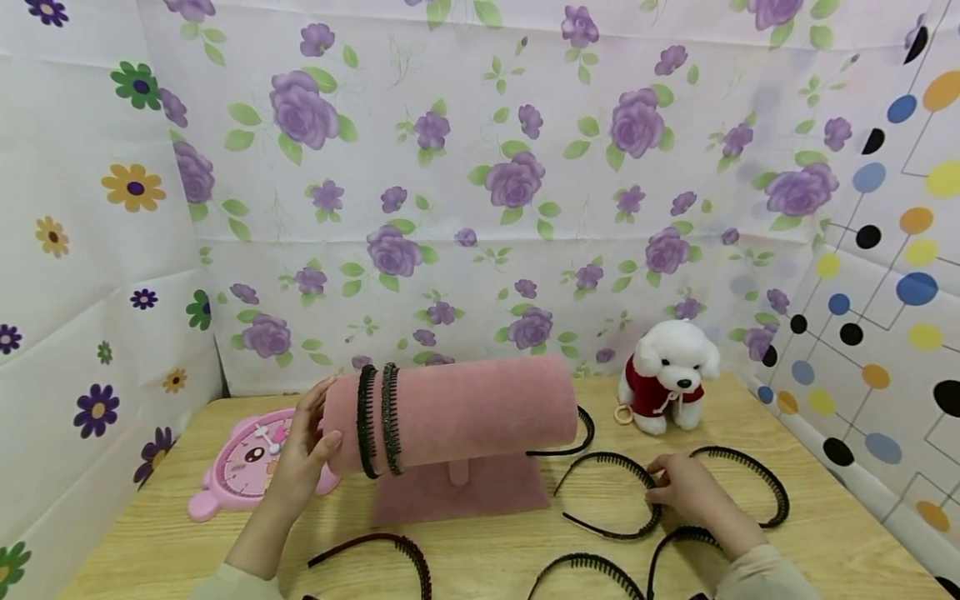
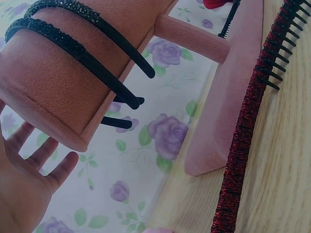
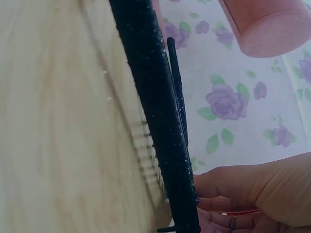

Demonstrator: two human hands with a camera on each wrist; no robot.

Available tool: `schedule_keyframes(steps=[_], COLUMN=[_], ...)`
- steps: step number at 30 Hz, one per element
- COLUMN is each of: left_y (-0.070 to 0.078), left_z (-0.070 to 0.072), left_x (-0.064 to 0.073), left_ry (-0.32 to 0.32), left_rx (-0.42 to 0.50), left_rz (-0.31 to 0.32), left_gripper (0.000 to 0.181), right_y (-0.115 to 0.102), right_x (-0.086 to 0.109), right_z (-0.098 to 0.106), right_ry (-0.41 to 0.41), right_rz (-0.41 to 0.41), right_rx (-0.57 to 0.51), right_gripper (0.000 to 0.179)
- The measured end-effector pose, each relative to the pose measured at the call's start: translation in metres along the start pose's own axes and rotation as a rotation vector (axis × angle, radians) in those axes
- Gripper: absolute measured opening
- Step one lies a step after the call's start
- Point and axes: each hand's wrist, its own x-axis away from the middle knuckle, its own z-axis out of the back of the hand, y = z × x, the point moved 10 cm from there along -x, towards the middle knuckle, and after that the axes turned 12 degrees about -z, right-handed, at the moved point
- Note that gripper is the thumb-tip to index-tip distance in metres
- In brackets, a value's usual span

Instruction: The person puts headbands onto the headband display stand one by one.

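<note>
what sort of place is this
Probably an indoor corner set up for tabletop work, though I can't be sure: patterned sheets stand behind and on both sides of a wooden table, where a pink stand carries two headbands.

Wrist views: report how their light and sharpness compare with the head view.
Head view: bright, fairly even light, the floral backdrop pale; left wrist view: dimmer, bluish cast, yet the red headband's glittery texture reads clearly; right wrist view: also dim, the tabletop soft and blurred beside the sharper black headband.
</note>
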Motion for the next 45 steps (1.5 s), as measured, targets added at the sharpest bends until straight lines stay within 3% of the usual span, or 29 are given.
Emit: schedule_keyframes(steps=[8,21,36,45], left_y=[-0.003,-0.002,-0.002,-0.004], left_z=[0.000,0.000,0.000,0.001], left_x=[0.001,-0.002,0.001,0.002], left_ry=[0.000,-0.003,-0.005,-0.005], left_rx=[-0.006,-0.005,-0.003,-0.028], left_rz=[0.007,0.001,0.019,0.036], left_gripper=[0.057,0.058,0.058,0.058], right_y=[0.003,-0.002,0.000,0.000], right_x=[0.000,0.007,0.010,0.010], right_z=[0.005,0.022,0.018,0.018], right_ry=[0.000,0.104,0.002,-0.051], right_rz=[-0.033,0.057,0.048,0.032], right_rx=[-0.040,-0.049,-0.229,-0.269], right_gripper=[0.028,0.022,0.027,0.031])
